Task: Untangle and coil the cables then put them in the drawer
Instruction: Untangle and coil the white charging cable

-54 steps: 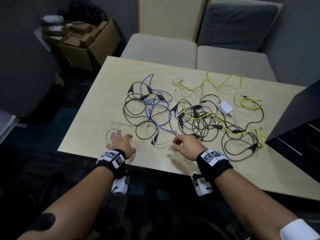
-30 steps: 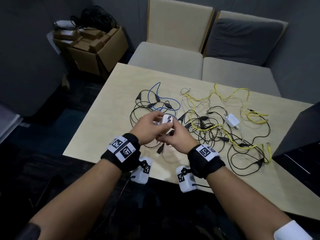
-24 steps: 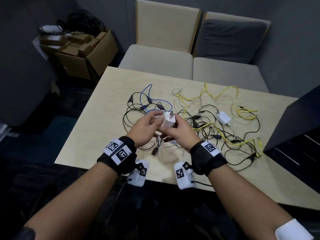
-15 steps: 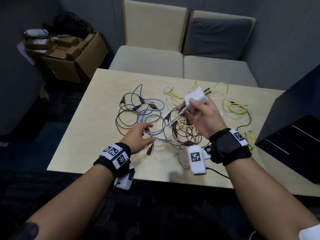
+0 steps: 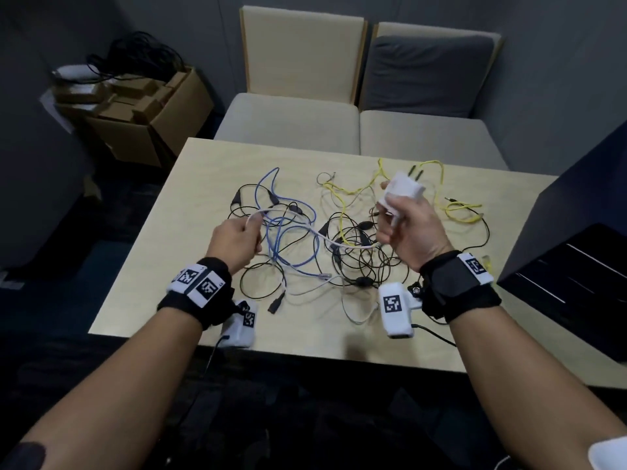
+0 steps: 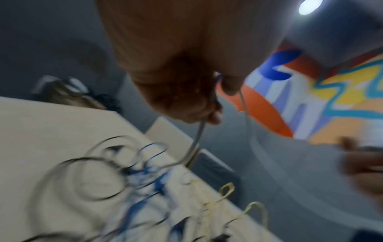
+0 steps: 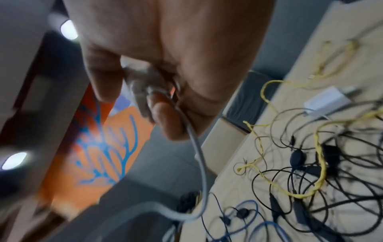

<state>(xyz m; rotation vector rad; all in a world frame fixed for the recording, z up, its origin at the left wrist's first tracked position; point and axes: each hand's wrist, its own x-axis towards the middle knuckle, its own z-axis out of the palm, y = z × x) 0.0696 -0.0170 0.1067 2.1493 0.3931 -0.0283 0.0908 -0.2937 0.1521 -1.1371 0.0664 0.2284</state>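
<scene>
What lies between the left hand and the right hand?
In the head view, the white cable sags from the left hand to the right hand, above blue cable loops.

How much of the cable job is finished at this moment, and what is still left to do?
Nothing is coiled or stored yet. In hand: the right hand holds the white charger, and the left hand pinches its white cable, lifted from the pile. Left: the blue cable, yellow cable and black cables lie tangled on the table.
</scene>
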